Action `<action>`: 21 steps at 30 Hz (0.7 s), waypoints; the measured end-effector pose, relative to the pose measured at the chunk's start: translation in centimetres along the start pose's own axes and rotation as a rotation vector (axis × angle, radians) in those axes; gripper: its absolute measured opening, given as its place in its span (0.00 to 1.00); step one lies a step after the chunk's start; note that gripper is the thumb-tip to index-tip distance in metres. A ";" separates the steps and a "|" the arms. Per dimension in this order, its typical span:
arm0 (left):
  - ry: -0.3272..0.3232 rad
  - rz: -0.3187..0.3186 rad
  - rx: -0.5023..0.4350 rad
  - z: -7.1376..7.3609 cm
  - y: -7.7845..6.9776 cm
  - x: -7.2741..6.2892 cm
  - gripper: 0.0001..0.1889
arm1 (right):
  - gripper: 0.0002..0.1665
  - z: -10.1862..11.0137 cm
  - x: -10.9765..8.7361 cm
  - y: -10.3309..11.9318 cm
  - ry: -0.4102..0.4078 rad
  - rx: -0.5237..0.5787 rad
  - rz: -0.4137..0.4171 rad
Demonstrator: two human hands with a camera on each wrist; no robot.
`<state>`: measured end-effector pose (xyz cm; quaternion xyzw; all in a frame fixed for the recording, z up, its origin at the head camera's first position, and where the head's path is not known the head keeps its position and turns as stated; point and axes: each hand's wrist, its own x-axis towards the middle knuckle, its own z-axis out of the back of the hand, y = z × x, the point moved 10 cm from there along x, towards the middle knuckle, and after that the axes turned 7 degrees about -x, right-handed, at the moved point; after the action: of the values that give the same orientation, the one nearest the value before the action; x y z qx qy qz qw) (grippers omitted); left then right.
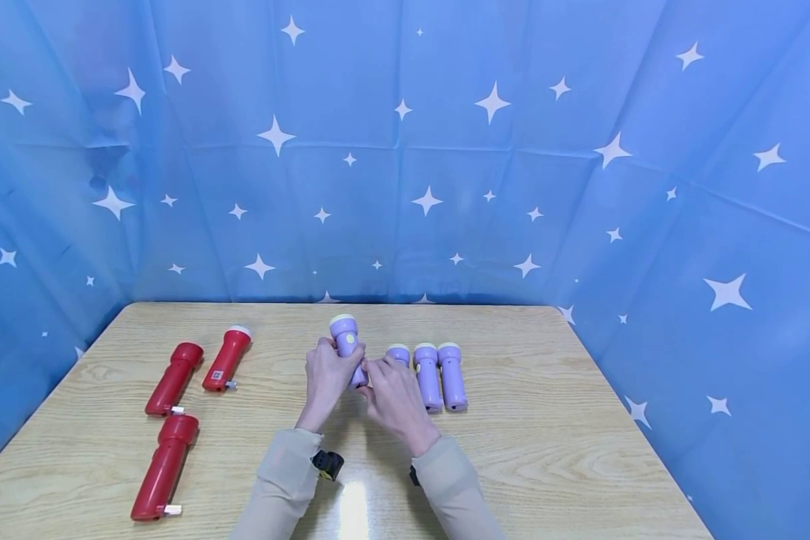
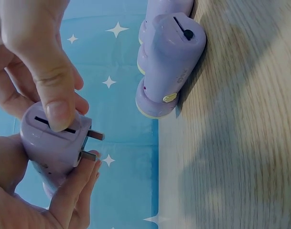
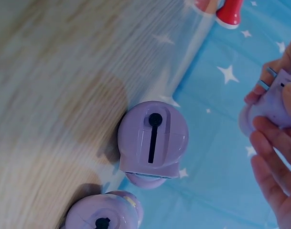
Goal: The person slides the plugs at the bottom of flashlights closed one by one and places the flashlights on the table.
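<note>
My left hand (image 1: 326, 375) holds a lilac flashlight (image 1: 344, 328) above the table, its pale-rimmed lamp end pointing away. My right hand (image 1: 397, 395) is at its tail end. In the left wrist view, the right thumb (image 2: 59, 114) presses on the slot in the flashlight's base, covering the slider. Two metal plug prongs (image 2: 93, 135) stick out from the side of that base. Fingers of the right hand (image 3: 274, 148) lie along the flashlight's body in the right wrist view. Just right of the hands lie three more lilac flashlights (image 1: 428, 379), one partly hidden by the right hand.
On the left of the wooden table (image 1: 547, 450) lie three red flashlights (image 1: 165, 469), with small metallic pieces jutting from their lower ends. One red flashlight (image 1: 228, 360) shows a white rim and a label. A blue star-patterned curtain (image 1: 378, 180) hangs behind the table and along its sides.
</note>
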<state>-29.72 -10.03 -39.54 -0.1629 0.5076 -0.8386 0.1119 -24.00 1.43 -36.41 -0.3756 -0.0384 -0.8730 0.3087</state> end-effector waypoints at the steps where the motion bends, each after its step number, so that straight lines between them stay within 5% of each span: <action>1: -0.002 -0.002 0.000 0.0 0.0 0.0 0.23 | 0.19 0.0 0.0 0.0 0.000 -0.001 0.001; 21: 0.002 -0.001 0.007 0.1 0.3 0.0 0.22 | 0.15 -0.4 0.0 0.1 0.031 0.008 0.017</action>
<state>-29.67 -10.24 -39.82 -0.1620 0.5048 -0.8405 0.1116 -24.14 1.22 -36.70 -0.3610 -0.0338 -0.8760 0.3182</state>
